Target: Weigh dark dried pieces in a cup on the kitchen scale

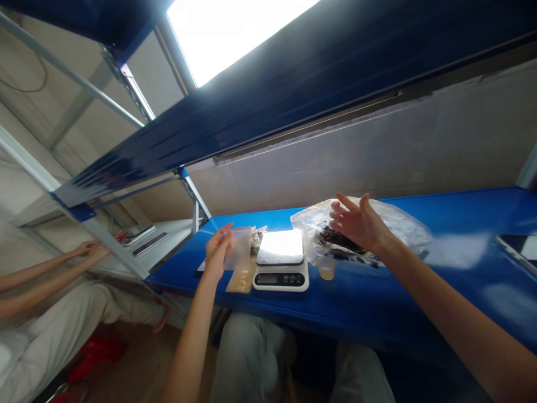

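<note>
My left hand (218, 249) is raised over the left part of the blue table (377, 291) and pinches a small clear plastic bag (241, 249) by its upper edge. My right hand (358, 221) hovers with fingers spread above a large clear bag (403, 226) that holds dark material. It holds nothing. A white digital scale (281, 260) stands between the two hands. A small translucent cup (326, 267) stands just right of the scale. A flat tan packet (242, 278) lies left of the scale, below the small bag.
A dark blue shelf (293, 95) runs overhead on grey metal posts. At the left, another person's two hands (88, 249) rest at a neighbouring white table with flat devices on it. A dark flat object (518, 246) lies at the table's far right. My knees show below the table edge.
</note>
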Demonstrator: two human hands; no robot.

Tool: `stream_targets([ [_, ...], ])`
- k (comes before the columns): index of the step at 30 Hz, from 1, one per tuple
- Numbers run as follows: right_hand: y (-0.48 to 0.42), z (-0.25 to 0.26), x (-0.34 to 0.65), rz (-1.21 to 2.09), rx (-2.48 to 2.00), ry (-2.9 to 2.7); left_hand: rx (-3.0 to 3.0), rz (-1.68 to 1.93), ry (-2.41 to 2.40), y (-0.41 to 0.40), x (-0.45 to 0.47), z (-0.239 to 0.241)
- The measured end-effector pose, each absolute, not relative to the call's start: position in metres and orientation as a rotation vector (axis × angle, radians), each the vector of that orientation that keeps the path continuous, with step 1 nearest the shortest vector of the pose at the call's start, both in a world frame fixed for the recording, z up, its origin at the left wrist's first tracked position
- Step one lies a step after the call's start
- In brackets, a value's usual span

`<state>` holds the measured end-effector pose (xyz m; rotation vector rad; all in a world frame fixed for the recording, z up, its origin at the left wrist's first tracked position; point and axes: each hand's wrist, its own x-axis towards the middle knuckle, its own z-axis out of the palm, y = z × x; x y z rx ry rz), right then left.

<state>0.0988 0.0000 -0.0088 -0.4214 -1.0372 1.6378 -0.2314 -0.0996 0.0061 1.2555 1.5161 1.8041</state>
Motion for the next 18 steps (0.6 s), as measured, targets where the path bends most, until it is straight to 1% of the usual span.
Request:
stream_targets([
  [4, 0.0, -0.006, 0.101, 1.604, -0.423, -1.011, 1.322, 1.453, 1.607, -0.101, -0.253, -0.007],
  [7, 0.001, -0.008, 0.102, 1.562, -0.454, -1.041, 1.451, 1.325, 1.648, -0.103, -0.259, -0.015],
  [11, 0.004, -0.011, 0.104, 1.535, -0.471, -1.07, 1.591, 1.321, 1.759, -0.105, -0.262, -0.028],
  [18, 0.005, -0.014, 0.105, 1.555, -0.441, -1.038, 1.781, 1.456, 1.956, -0.108, -0.262, -0.045],
])
